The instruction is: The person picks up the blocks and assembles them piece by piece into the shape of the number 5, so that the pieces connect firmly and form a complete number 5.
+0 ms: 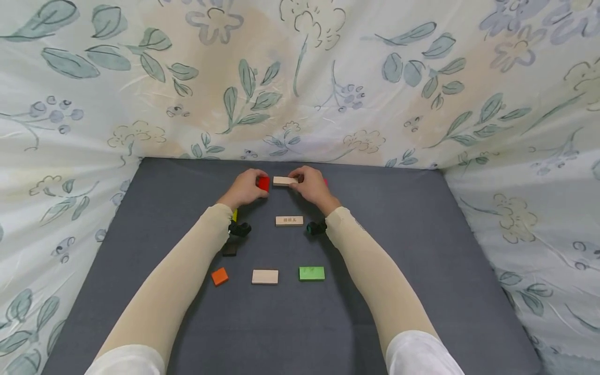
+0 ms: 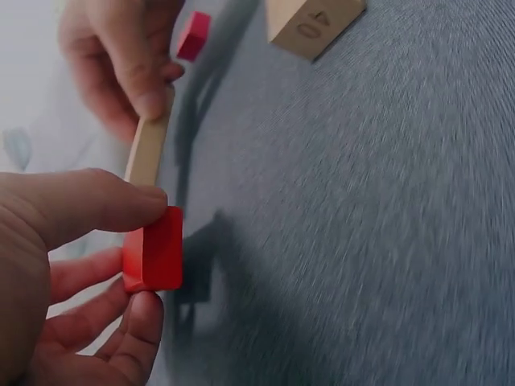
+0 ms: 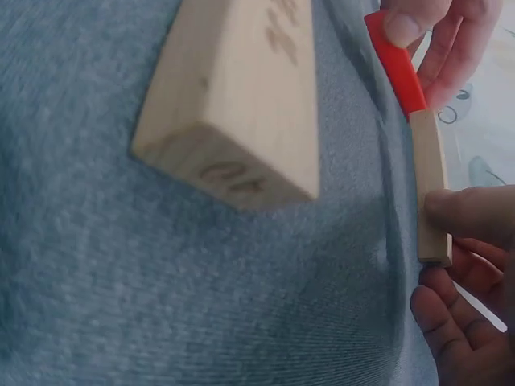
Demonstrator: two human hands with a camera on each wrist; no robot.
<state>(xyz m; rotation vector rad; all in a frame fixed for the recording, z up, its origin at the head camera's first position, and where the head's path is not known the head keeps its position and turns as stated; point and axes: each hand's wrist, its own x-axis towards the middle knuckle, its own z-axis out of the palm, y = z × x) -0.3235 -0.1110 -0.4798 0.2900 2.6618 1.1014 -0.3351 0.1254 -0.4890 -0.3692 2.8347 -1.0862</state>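
Observation:
Near the far edge of the dark cloth, my left hand point(image 1: 245, 187) pinches a red block point(image 1: 264, 183) between thumb and fingers. Just right of it my right hand point(image 1: 310, 185) grips a plain wooden block point(image 1: 283, 181) by its right end. In the left wrist view the red block point(image 2: 154, 249) sits below my thumb, with the wooden block point(image 2: 148, 149) beyond it. From the right wrist, the wooden block point(image 3: 430, 185) and the red block point(image 3: 396, 66) appear nearly end to end. A pink block point(image 2: 194, 36) lies beside my right hand, mostly hidden in the head view.
Closer in stands a wooden block with printed marks point(image 1: 289, 221). Nearer still are an orange block point(image 1: 219, 276), a pale wooden block point(image 1: 265, 277) and a green block point(image 1: 311, 274). A dark block point(image 1: 229, 250) and a yellow piece point(image 1: 235, 215) show beside the left forearm. Floral cloth point(image 1: 300, 104) rises behind.

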